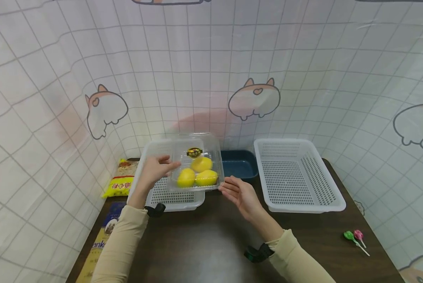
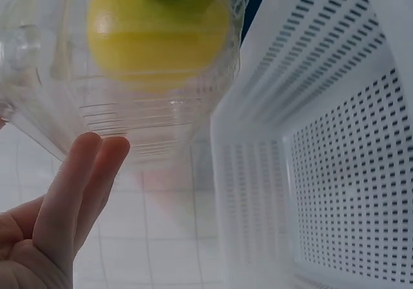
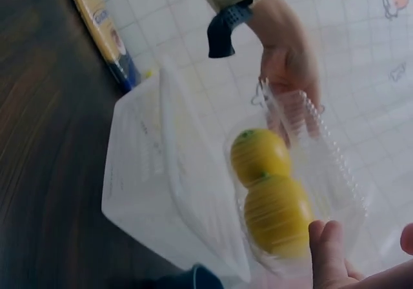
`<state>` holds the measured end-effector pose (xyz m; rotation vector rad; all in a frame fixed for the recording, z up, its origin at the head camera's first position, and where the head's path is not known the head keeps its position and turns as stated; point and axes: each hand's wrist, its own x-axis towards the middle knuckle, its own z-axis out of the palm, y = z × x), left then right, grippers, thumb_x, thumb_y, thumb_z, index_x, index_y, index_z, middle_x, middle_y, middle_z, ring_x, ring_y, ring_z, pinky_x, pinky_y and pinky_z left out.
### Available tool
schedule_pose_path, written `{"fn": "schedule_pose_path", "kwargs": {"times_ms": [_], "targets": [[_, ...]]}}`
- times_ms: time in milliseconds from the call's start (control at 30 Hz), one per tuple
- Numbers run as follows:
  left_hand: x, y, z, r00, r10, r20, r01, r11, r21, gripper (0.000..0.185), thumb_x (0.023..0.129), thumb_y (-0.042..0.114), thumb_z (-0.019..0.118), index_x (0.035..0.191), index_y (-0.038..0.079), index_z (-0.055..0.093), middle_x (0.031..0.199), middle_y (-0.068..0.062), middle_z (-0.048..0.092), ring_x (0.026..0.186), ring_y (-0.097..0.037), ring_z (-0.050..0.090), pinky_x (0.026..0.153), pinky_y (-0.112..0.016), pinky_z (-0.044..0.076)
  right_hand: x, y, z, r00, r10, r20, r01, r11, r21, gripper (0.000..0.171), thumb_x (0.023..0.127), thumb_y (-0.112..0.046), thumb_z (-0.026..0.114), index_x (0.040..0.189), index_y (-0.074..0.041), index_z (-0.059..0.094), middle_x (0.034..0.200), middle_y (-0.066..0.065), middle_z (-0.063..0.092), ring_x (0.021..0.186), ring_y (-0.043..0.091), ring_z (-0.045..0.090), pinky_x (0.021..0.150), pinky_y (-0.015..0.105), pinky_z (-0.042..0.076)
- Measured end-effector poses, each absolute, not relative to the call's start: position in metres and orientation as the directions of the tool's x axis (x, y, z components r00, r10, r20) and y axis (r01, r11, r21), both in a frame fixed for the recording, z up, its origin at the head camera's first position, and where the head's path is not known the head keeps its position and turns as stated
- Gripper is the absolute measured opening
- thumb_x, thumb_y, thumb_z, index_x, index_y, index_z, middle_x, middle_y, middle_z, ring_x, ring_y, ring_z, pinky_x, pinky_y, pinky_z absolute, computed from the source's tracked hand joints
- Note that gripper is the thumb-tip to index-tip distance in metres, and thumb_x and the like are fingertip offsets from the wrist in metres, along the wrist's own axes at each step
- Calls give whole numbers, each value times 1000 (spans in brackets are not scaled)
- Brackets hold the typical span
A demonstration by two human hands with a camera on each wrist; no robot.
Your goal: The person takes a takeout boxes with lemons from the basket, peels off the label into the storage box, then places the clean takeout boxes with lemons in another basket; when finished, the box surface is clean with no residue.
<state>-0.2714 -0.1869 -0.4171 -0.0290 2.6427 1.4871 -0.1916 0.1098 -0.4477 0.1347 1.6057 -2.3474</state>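
A clear plastic clamshell box [image 1: 213,151] with three yellow lemons [image 1: 206,178] in it is tilted above the left white basket [image 1: 183,206]. My left hand [image 1: 154,169] holds the box at its left side, thumb over the top, fingertips [image 2: 80,150] against its ribbed wall. Nearly straight, the fingers of my right hand [image 1: 243,194] touch the lower right corner, with the thumb standing apart from it. A dark label with yellow print marks the lid. In the right wrist view, two of the lemons [image 3: 277,215] show through the plastic, with my left hand [image 3: 290,76] at the far end.
A dark blue tray [image 1: 240,179] stands behind the box, and another white basket [image 1: 300,207] to its right. Two lollipops [image 1: 354,237] lie at the right table edge. Along the left edge are a yellow snack bag [image 1: 121,184] and a long blue-and-yellow packet [image 1: 107,232].
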Motion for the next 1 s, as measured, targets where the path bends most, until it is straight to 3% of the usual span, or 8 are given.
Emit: {"fn": "schedule_pose_path", "kwargs": {"times_ms": [133,300,567,767,1000], "targets": [[-262,-174,-421,-997,37,-71,-40,543,839,86,83,55,74,147,5,48,145,-19,56,109,-32,71,89,-41,60,-184,122,-451,-957,-164,-239,283,-347,-894,50,104,-28,50,141,5,46,101,-2,72,92,8,74,86,20,59],[-249,-158,-429,-999,38,-21,4,566,824,85,77,61,76,142,10,56,136,-13,65,87,-23,75,80,-36,61,-175,135,-458,-957,-131,-257,286,-309,-907,46,103,-27,54,137,4,50,91,-5,69,87,8,72,84,19,59],[-232,-129,-438,-997,52,54,74,561,824,80,75,58,79,137,10,61,126,-12,71,117,-31,67,89,-45,58,-165,159,-465,-956,-83,-281,292,-180,-939,45,100,-33,59,129,1,54,85,-5,63,75,7,65,75,17,59],[-221,-114,-444,-996,50,68,84,508,857,80,72,54,83,135,10,62,121,-13,72,104,-27,73,77,-36,61,-160,174,-466,-958,-98,-269,280,-123,-952,33,102,-31,55,118,-2,53,79,-7,61,69,6,64,69,17,58],[-212,-98,-458,-994,72,86,111,490,865,77,73,48,85,134,7,63,120,-13,73,94,-28,77,72,-35,62,-157,190,-474,-950,-133,-283,280,40,-959,36,104,-37,50,113,-2,50,74,-6,56,63,7,63,64,18,57]]}}
